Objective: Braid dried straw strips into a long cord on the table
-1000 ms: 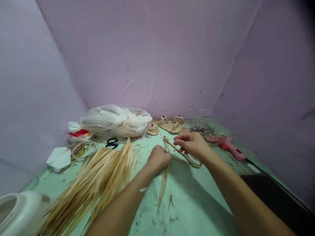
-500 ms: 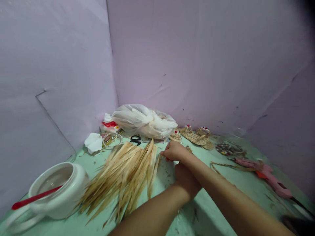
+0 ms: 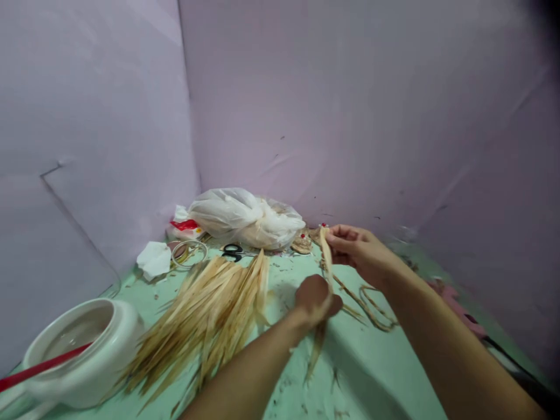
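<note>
My right hand (image 3: 356, 248) pinches the upper end of a pale dried husk strip (image 3: 327, 262) and holds it up. Lower down, my left hand (image 3: 312, 294) is closed around the strip, and its darker tail hangs below toward the table. A twisted husk cord (image 3: 367, 312) loops out to the right of my left hand; whether that hand also grips the cord is hidden. Just to the left lies a fanned pile of dried husk strips (image 3: 210, 318).
A white ceramic pot (image 3: 126, 335) with a red-handled tool (image 3: 52, 364) stands at left. Behind the pile are black-handled scissors (image 3: 231, 251), rings (image 3: 192, 254), crumpled white paper (image 3: 154, 261) and a plastic bag (image 3: 245, 219). Woven pieces (image 3: 301, 244) and a pink glue gun (image 3: 461, 309) lie rightward.
My right hand has moved from the pile's right edge up and to the right, drawing out a husk strip. My arms are no longer crossed, and the cord has moved.
</note>
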`<state>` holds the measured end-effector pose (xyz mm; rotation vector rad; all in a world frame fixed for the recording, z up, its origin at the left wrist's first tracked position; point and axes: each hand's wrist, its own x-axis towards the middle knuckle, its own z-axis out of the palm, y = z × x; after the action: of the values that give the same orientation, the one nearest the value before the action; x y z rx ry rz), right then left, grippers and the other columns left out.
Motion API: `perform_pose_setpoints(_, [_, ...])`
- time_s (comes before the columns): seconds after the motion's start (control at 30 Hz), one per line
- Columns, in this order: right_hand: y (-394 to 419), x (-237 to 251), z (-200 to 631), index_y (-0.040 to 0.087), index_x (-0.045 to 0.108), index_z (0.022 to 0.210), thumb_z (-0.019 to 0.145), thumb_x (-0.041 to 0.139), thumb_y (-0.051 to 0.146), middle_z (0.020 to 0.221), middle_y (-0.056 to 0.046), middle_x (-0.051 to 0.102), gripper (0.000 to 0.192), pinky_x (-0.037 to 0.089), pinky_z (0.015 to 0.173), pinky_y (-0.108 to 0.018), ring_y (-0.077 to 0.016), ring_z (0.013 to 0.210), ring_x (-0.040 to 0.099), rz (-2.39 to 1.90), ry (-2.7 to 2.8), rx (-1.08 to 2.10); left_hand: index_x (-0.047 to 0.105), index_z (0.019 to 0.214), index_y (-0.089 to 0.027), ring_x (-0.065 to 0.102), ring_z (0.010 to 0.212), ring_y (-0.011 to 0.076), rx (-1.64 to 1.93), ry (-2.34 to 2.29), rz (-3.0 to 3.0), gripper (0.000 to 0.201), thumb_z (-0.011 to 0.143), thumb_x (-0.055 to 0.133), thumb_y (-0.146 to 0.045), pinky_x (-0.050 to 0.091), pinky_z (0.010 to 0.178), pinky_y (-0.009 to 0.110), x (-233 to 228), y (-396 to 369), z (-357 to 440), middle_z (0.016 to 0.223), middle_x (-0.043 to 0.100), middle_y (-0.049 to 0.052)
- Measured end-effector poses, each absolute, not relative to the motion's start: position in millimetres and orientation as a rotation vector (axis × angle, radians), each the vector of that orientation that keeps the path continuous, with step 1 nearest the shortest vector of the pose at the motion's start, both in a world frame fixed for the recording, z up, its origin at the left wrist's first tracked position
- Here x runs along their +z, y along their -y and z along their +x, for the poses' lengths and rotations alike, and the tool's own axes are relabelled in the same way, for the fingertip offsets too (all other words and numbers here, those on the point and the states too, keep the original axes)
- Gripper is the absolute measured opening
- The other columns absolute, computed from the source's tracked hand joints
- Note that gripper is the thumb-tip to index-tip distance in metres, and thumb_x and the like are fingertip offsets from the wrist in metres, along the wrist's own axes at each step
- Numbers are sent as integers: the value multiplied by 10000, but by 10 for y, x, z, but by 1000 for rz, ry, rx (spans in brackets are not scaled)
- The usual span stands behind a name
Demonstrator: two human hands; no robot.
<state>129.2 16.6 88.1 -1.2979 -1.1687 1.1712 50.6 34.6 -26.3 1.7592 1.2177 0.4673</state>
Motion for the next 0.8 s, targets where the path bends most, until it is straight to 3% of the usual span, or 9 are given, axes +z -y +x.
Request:
perform_pose_setpoints(0.1, [200,842,1697,166,496,697,610,662,316,514,49,468,240,384,423,-168,-45,411,431,-1232,1179,1290,568,520,-99,414,465,102,447,-1222,1728,48,522,522,-114,265,433,203,-263,-463,435,431,424,-2])
perform_pose_setpoints(0.23, [388,509,1986,165,486,678,624,619,382,451,73,400,260,290,353,-178,-31,332,308,-1403,1180,1431,532,520,-119,286,344,53,385,-1123,1679,53,561,507,-142,208,363,193,-188,-492,380,383,371,-44])
perform_pose_setpoints(0.33, [300,280,1984,153,481,631,607,595,367,428,72,377,244,235,358,-184,-42,343,306,-1649,1231,1296,518,521,-122,261,313,44,365,-1091,1634,54,568,493,-133,191,344,187,-137,-456,383,363,366,-56])
perform_pose_setpoints(0.43, [185,131,1897,141,482,600,602,572,331,439,78,343,210,191,389,-178,-35,388,263,-1619,1342,1189,503,480,-116,242,301,33,391,-1059,1601,69,546,490,-102,164,337,181,-123,-435,397,334,348,-62])
perform_pose_setpoints(0.8, [56,-229,1816,130,629,700,625,529,261,560,8,546,182,287,468,-180,-87,514,428,-1778,1606,695,490,461,-116,230,258,26,419,-1013,1491,78,533,476,-88,142,300,180,-132,-465,382,333,373,-55])
